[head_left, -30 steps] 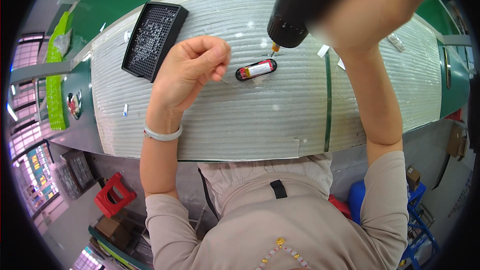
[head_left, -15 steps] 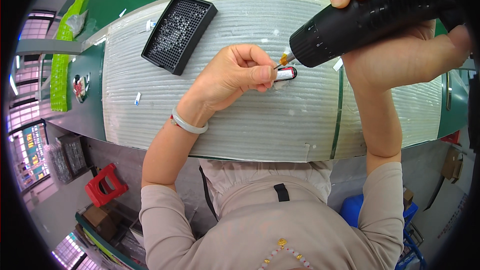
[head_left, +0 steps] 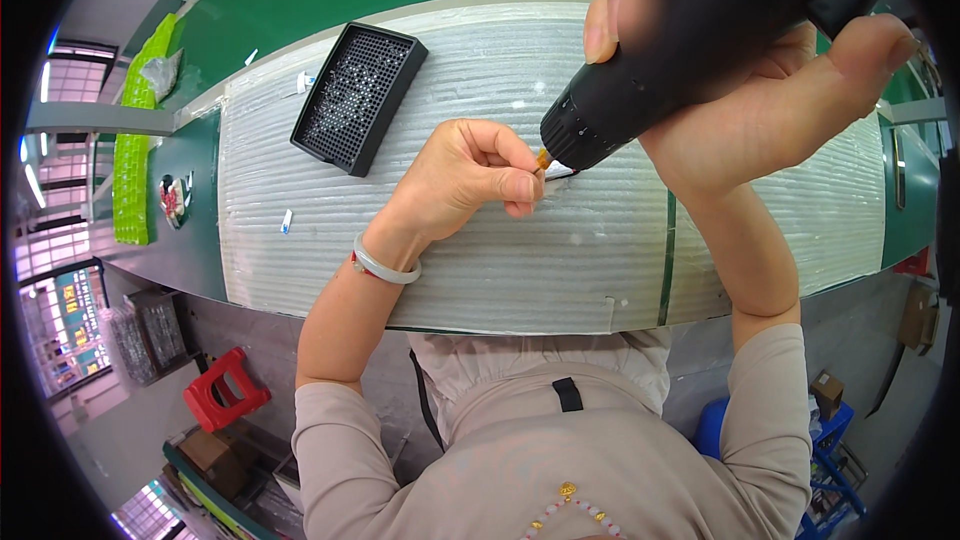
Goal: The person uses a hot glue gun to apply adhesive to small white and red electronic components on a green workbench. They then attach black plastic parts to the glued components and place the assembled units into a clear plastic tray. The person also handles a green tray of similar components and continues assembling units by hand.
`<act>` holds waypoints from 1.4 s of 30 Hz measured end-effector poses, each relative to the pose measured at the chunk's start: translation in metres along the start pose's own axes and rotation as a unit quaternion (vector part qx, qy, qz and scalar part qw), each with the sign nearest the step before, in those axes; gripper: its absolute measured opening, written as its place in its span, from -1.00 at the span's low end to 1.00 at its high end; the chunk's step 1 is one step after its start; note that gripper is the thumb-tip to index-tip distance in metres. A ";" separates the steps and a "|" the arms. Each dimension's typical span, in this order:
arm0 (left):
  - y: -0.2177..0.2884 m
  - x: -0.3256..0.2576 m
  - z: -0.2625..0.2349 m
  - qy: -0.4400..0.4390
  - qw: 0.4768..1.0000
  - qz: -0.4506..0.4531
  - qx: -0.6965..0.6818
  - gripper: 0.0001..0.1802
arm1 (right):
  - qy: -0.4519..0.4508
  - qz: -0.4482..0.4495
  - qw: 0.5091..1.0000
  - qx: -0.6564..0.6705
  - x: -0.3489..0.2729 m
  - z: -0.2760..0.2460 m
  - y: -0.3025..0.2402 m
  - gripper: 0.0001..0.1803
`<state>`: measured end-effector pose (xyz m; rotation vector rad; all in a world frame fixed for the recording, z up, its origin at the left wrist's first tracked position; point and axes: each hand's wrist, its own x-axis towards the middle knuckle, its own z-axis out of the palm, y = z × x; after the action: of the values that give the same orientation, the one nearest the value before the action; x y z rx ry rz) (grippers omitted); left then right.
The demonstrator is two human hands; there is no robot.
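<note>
Black screwdriver (head_left: 630, 95), clamped in the fingers of the right hand (head_left: 745, 130), slants across the upper right, its yellow-collared bit (head_left: 543, 157) at the left hand (head_left: 460, 180), whose thumb and forefinger are pinched together; on what, I cannot tell. Mostly hidden, a small device (head_left: 563, 171) lies on the table (head_left: 480, 275) near centre.

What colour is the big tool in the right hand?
The tool is black, with an amber piece near its tip; the head view shows it best.

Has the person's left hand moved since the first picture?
Yes: the left hand has moved right, closer to the narrow green strip.
</note>
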<state>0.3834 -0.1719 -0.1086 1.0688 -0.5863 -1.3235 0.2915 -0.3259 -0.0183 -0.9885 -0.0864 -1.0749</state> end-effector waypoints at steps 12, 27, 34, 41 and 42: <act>0.004 -0.002 -0.001 -0.021 0.993 -0.051 -0.109 -0.82 | -0.001 0.006 1.000 -0.005 -0.001 0.005 0.001 -0.02; 0.018 -0.010 0.014 0.048 0.973 0.130 0.183 -0.63 | -0.005 0.016 1.000 -0.005 0.001 0.011 0.000 -0.04; 0.024 -0.017 0.020 0.069 0.926 0.210 0.305 -0.42 | 0.007 0.052 0.999 -0.010 0.005 0.016 -0.003 -0.04; 0.022 -0.016 0.023 0.084 0.916 0.215 0.329 -0.15 | -0.026 -0.001 1.000 -0.011 0.000 0.022 0.003 -0.03; 0.023 -0.015 0.022 0.079 0.920 0.212 0.321 -0.13 | -0.028 -0.001 1.000 -0.012 0.000 0.021 0.003 -0.03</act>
<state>0.3723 -0.1658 -0.0756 1.4560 -1.1038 -0.6578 0.3017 -0.3105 -0.0083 -1.0408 -0.1208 -1.0529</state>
